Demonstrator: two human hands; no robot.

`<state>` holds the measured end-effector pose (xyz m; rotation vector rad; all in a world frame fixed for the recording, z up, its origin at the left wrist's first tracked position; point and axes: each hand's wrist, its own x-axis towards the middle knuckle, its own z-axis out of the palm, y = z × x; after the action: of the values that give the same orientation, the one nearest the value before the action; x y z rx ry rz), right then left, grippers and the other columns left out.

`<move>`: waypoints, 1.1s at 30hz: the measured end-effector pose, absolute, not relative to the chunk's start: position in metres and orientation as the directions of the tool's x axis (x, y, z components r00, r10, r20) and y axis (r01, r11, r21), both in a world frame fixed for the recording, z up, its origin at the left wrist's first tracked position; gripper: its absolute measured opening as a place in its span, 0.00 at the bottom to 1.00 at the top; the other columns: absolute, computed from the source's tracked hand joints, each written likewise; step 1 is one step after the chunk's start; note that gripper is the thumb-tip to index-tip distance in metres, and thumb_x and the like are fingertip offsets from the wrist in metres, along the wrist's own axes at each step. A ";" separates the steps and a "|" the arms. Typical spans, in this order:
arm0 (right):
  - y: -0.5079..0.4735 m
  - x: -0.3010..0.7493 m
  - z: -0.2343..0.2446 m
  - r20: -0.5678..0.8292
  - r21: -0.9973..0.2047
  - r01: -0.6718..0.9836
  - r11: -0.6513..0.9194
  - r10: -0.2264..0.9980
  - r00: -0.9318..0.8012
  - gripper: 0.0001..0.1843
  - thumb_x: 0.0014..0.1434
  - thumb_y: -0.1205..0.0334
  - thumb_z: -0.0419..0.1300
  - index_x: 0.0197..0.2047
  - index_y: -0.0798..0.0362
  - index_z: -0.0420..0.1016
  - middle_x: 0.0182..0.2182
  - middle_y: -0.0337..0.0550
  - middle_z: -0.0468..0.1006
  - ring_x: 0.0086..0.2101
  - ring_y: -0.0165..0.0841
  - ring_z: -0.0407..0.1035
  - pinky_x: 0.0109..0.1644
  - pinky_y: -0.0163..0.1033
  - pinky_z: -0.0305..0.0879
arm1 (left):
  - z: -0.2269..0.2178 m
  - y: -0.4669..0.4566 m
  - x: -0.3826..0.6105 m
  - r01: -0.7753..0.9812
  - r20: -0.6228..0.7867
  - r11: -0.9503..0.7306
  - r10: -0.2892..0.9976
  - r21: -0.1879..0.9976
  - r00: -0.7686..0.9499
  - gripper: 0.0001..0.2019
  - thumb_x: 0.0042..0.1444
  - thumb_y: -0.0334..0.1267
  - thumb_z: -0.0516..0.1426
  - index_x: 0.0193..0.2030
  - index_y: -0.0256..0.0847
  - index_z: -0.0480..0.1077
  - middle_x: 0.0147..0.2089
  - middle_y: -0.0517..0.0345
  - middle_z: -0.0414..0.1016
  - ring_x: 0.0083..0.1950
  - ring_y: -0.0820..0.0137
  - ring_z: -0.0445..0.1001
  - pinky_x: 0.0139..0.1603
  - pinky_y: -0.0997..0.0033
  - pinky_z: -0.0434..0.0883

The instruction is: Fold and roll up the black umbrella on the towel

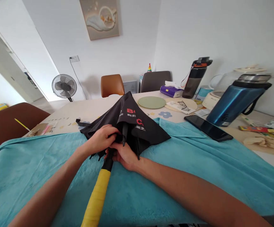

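A black folding umbrella (129,121) with red and white print lies half collapsed on a turquoise towel (186,176). Its yellow-wrapped handle (98,197) points toward me. My left hand (101,138) grips the canopy's gathered near edge, fingers curled over the fabric and ribs. My right hand (124,155) is closed around the shaft and rib ends just above the handle. The two hands touch each other.
On the table to the right lie a black phone (208,127), a blue kettle (236,101), a dark bottle (195,78), a tissue box (171,91), glasses on paper (183,106) and a green round mat (151,102). Chairs (112,84) and a fan (64,86) stand behind.
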<state>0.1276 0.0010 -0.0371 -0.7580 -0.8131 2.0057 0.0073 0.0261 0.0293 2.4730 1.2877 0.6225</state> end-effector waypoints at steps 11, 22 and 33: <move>-0.004 0.129 -0.044 -0.198 -0.801 -0.490 -0.345 0.924 -0.326 0.06 0.50 0.60 0.56 0.33 0.46 0.71 0.23 0.40 0.71 0.34 0.39 0.72 0.34 0.42 0.68 | 0.028 -0.008 0.044 0.573 0.324 -0.754 0.656 0.321 0.682 0.32 0.53 0.26 0.47 0.66 0.49 0.52 0.55 0.55 0.68 0.56 0.66 0.65 0.58 0.62 0.63; -0.001 0.128 -0.036 -0.147 -0.803 -0.447 -0.395 0.857 -0.494 0.09 0.46 0.59 0.62 0.27 0.55 0.67 0.20 0.38 0.71 0.25 0.33 0.71 0.32 0.40 0.68 | 0.036 0.006 0.014 0.842 0.358 -0.503 0.836 0.195 0.416 0.33 0.48 0.37 0.56 0.63 0.43 0.56 0.61 0.51 0.62 0.62 0.58 0.59 0.60 0.56 0.60; 0.001 0.129 -0.035 -0.247 -0.759 -0.436 -0.484 0.833 -0.496 0.05 0.49 0.66 0.60 0.29 0.57 0.67 0.20 0.38 0.72 0.20 0.31 0.70 0.29 0.39 0.68 | 0.019 0.022 0.000 0.895 0.563 -0.436 0.717 -0.097 0.411 0.17 0.61 0.31 0.44 0.44 0.43 0.73 0.45 0.55 0.77 0.47 0.64 0.71 0.64 0.53 0.51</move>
<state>0.1292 0.0006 -0.0348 -0.7875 -0.8105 2.0379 0.0004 0.0222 0.0191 2.9453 1.7793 0.8162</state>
